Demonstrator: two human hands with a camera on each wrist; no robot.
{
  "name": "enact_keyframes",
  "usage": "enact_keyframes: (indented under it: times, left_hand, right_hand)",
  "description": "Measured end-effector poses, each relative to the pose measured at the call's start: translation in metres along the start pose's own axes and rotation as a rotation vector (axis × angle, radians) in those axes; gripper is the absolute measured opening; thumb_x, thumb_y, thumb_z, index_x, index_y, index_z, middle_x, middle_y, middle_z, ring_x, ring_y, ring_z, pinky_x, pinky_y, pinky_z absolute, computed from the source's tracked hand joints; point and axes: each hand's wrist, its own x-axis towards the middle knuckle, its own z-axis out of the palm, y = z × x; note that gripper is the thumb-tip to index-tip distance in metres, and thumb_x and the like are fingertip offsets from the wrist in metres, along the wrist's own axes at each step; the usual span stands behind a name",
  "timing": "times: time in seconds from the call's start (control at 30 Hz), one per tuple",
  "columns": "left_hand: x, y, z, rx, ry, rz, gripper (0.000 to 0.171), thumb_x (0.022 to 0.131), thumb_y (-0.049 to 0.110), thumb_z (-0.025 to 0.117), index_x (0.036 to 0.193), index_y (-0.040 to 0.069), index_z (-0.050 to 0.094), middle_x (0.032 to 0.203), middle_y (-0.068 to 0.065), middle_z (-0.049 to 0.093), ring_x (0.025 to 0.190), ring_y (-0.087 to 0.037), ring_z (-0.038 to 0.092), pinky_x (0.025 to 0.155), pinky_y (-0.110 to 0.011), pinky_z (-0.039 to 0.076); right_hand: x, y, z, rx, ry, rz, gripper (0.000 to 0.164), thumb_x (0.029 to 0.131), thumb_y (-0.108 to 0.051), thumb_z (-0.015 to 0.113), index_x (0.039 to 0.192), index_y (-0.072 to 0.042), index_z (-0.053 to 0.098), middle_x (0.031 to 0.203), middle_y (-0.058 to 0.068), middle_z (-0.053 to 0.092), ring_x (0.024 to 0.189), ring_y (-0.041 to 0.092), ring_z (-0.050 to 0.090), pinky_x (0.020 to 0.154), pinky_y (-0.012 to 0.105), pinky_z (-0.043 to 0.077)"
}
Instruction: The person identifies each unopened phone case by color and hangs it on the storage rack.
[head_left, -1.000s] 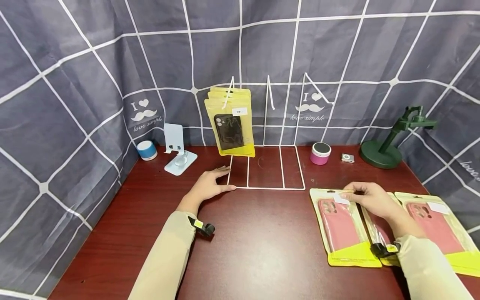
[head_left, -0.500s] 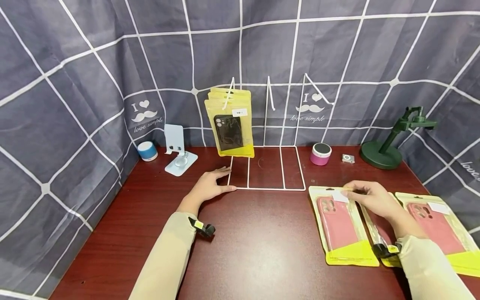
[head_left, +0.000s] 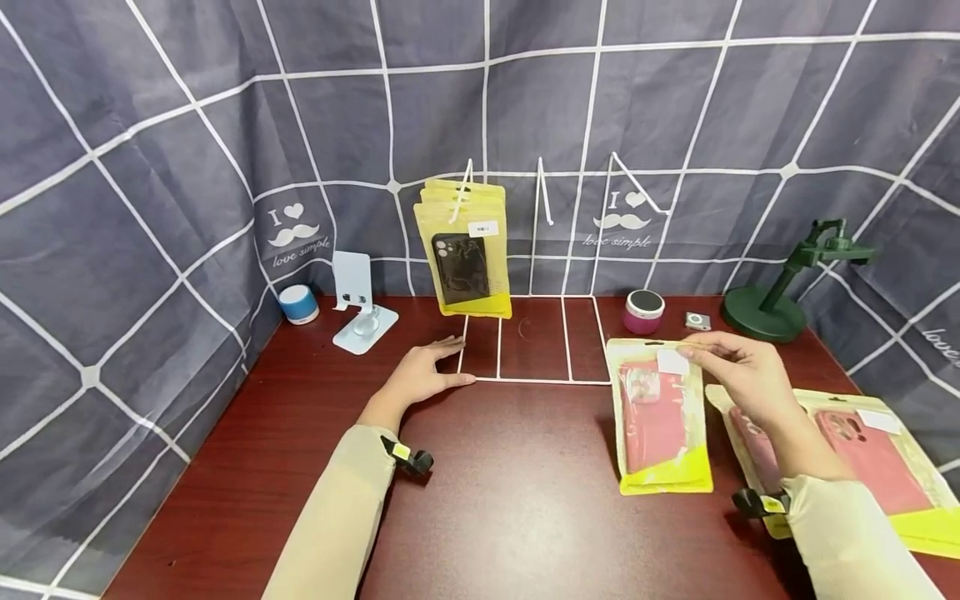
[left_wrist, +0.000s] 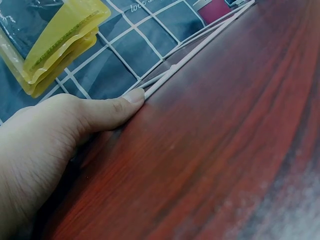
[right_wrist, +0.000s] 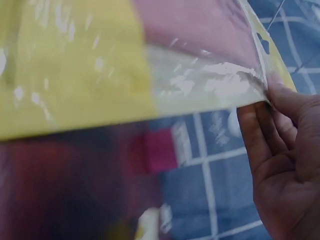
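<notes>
My right hand pinches the top right corner of a yellow-edged clear pouch with a pink phone case inside. The pouch hangs over the table's right side; the right wrist view shows thumb and fingers at its corner, beside the hang hole. My left hand rests at the front left corner of a white wire display rack, fingers extended. In the left wrist view its thumb lies against the rack's front wire. Several yellow pouches, the front one with a black phone case, hang from the rack's left hook.
Two more pink phone case pouches lie at the right. Along the back stand a blue speaker, a pale phone stand, a pink speaker, a small silver player and a green stand. A grey curtain hangs behind.
My right hand has lifted the pink phone case pouch off the table and moved it up and slightly left. The left hand stays at the rack's corner.
</notes>
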Motion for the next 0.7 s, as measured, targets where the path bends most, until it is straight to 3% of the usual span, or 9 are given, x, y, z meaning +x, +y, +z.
enact_keyframes:
  times: [0.23,0.47,0.7]
  left_hand:
    - [-0.002,-0.001,0.000,-0.008,0.003,0.000,0.089,0.077,0.075,0.069,0.146,0.020,0.056,0.153,0.000,0.048,0.145,-0.022,0.039,0.115,-0.048,0.034]
    - [-0.001,-0.004,0.002,-0.004,-0.008,-0.010,0.090,0.077,0.076,0.068,0.147,0.020,0.055,0.153,0.001,0.047,0.145,-0.022,0.038,0.116,-0.047,0.034]
    - [0.001,-0.002,0.000,0.008,-0.005,-0.008,0.088,0.078,0.074,0.070,0.146,0.020,0.056,0.153,0.000,0.048,0.144,-0.022,0.039,0.116,-0.046,0.034]
  right_hand:
    - [0.013,-0.049,0.015,0.017,0.150,-0.128,0.014,0.091,-0.019,0.078,0.102,-0.011,0.080,0.089,-0.007,0.075,0.077,0.006,0.060,0.062,0.016,0.045]
    - [0.029,-0.084,0.032,0.021,0.233,-0.118,0.013,0.087,-0.020,0.081,0.095,-0.010,0.080,0.077,-0.009,0.074,0.068,0.002,0.060,0.057,0.017,0.043]
    - [0.042,-0.104,0.044,-0.027,0.236,-0.175,0.009,0.088,-0.023,0.080,0.093,-0.016,0.081,0.071,0.001,0.072,0.059,0.005,0.056,0.051,0.019,0.039]
